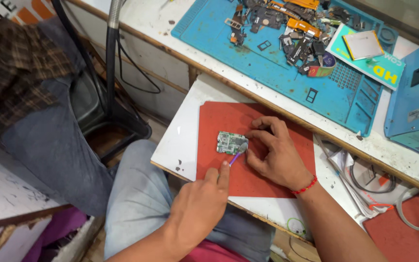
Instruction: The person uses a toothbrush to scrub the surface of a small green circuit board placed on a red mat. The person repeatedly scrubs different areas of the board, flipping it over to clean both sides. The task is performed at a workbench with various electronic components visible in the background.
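A small green circuit board (229, 142) lies on a red mat (219, 170) on a white pull-out shelf (180, 140). My right hand (275, 155), with a red bead bracelet at the wrist, pinches the board's right edge with its fingertips. From below, my left hand (202, 206) holds a thin purple-handled brush (235, 157), index finger stretched along the handle. The brush's grey tip rests on the board's lower right corner, beside my right thumb.
A blue work mat (267, 73) on the bench behind holds several loose phone parts, flex cables and a card. A blue box (415, 97) stands at right, above cables and papers (364, 174). Another person in jeans and a plaid shirt (20, 73) sits at left.
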